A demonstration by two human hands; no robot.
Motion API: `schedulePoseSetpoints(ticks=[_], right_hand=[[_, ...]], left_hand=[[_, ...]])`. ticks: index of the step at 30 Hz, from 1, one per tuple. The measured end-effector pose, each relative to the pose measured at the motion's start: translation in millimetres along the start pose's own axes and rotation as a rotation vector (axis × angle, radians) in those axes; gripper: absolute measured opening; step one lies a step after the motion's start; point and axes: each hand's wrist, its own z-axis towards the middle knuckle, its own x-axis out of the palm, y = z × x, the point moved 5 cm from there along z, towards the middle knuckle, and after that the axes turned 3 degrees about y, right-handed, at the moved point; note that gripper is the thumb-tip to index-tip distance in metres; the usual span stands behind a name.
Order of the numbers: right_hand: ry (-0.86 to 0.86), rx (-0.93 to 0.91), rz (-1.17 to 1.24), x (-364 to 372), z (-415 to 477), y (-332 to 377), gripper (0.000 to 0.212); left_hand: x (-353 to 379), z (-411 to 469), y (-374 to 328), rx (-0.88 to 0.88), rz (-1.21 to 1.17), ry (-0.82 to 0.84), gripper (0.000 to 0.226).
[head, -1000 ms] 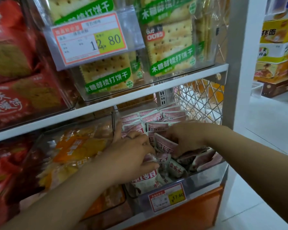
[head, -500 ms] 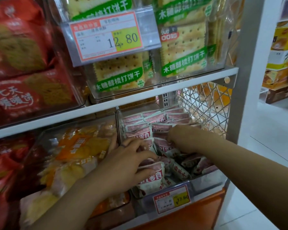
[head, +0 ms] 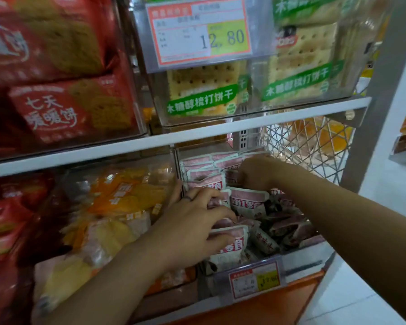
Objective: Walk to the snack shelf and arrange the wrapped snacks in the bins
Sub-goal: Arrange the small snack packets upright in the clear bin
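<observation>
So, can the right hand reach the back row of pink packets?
Probably yes: the right hand touches those pink packets, and the bin is open on top.

View count: one. The wide-angle camera is worn on the head and faces forward and slightly down into the snack shelf (head: 197,137) at close range. The bin (head: 302,256) of wrapped snacks (head: 249,200) sits right of centre, low in frame. Shelf lines rise rightward. The left forearm (head: 103,289) and right forearm (head: 349,231) enter from the bottom edge.
</observation>
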Motion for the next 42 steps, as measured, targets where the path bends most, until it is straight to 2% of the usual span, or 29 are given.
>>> schedulePoseSetpoints(ticks=[4,8,13,19,22,27,32,37,40,42], right_hand=[[0.029,0.058,-0.072,2.2,-2.6,5.1,0.019],[-0.074,0.139,-0.137,3.9,-6.6,4.5,0.028],[-0.196,0.110,-0.256,7.0,-6.0,7.4,0.036],[-0.046,0.123,0.016,8.8,-3.1,0.3,0.027],[-0.008,0.108,0.023,13.8,-1.3,1.9,0.023],[-0.075,0.098,0.103,6.9,-5.1,1.8,0.020],[-0.261,0.077,0.229,-19.4,-17.1,-9.0,0.013],[-0.158,-0.040,0.136,-26.3,-33.8,5.7,0.023],[0.022,-0.116,0.187,-18.0,-39.7,12.9,0.005],[0.128,-0.139,0.152,-3.9,-38.3,18.8,0.033]], left_hand=[[0.6,-0.5,1.3,0.005,0.013,-0.013,0.049],[1.4,-1.0,1.5,0.013,0.006,-0.025,0.050],[1.6,-1.3,0.7,0.018,0.004,-0.045,0.059],[2.0,0.0,-0.2,0.020,0.007,-0.043,0.058],[2.5,-0.5,0.2,0.022,0.006,-0.049,0.059],[1.9,-0.8,-0.4,0.025,-0.005,-0.060,0.057],[2.0,0.3,0.4,0.025,-0.004,-0.039,0.049],[2.3,-0.1,-0.1,0.018,0.006,-0.035,0.059],[1.4,-0.7,-0.6,0.019,0.009,-0.041,0.058],[1.1,-1.0,-0.7,0.018,0.010,-0.047,0.059]])
